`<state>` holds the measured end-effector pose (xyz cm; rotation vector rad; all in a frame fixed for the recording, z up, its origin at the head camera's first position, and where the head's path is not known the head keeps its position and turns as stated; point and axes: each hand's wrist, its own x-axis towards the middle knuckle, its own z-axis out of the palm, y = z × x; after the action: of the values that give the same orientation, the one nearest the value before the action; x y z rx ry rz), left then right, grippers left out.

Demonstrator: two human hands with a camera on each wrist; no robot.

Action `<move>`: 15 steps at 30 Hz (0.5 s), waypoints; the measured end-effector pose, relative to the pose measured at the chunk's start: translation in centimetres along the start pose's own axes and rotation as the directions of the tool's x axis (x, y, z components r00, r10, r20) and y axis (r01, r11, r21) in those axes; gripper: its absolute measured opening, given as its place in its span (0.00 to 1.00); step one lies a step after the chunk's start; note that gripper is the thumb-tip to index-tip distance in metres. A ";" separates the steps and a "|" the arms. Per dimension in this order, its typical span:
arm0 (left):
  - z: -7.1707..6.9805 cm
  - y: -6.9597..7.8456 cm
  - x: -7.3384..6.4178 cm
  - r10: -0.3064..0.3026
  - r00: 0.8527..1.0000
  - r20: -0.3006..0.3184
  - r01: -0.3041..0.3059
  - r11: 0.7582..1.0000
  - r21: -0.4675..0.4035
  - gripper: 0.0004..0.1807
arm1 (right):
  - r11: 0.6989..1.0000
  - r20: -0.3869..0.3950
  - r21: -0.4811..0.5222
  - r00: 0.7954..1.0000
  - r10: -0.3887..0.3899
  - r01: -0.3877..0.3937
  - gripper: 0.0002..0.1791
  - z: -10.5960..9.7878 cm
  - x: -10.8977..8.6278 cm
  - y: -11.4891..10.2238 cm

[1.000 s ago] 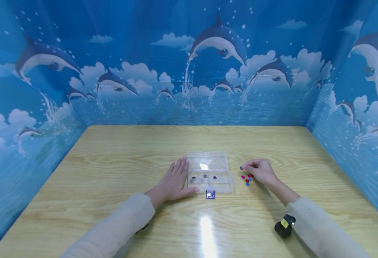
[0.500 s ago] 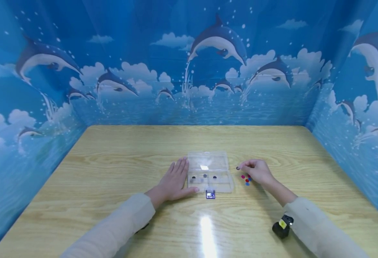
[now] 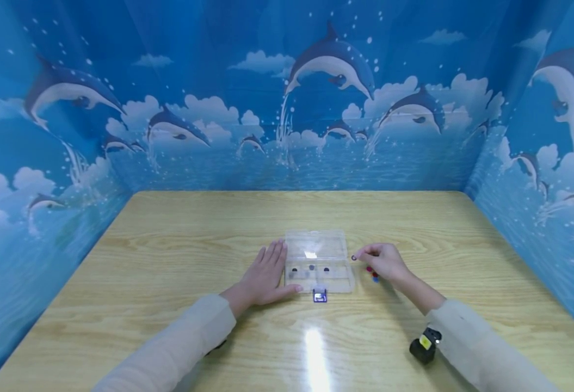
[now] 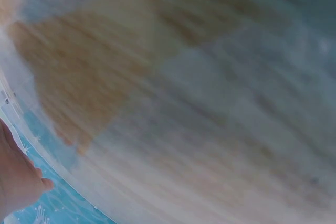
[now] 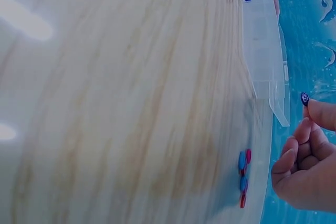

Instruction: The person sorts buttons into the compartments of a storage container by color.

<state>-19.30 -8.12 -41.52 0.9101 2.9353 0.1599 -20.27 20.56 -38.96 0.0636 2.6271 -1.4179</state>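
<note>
The left hand (image 3: 262, 279), fingers straight, is laid against the left edge of the open clear box (image 3: 318, 260); just right of the box, a dark disc (image 3: 353, 258) is pinched in the narrow grip of the right hand (image 3: 386, 262).

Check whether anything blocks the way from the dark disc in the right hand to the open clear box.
Nothing visible stands between the dark disc in the right hand and the clear box except its own side wall; the lid is open, and the coloured discs lie off that path.
</note>
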 end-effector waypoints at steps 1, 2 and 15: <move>0.0 0.0 0.0 -0.001 1.000 0.000 0.001 1.000 0.002 0.52 | 1.000 -0.003 0.000 1.000 -0.008 0.008 0.11 0.1 0.0 0.0; 0.0 0.0 0.0 -0.001 1.000 -0.001 0.001 1.000 0.003 0.52 | 1.000 -0.004 0.002 1.000 -0.013 0.013 0.11 0.2 0.1 0.0; 0.0 0.0 0.0 0.003 1.000 -0.004 -0.003 1.000 0.003 0.52 | 0.999 0.001 -0.018 0.999 -0.051 0.051 0.10 1.6 0.2 -1.0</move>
<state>-19.27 -8.13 -41.51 0.9151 2.9390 0.1574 -20.36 18.63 -39.00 -0.0060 2.6593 -1.4097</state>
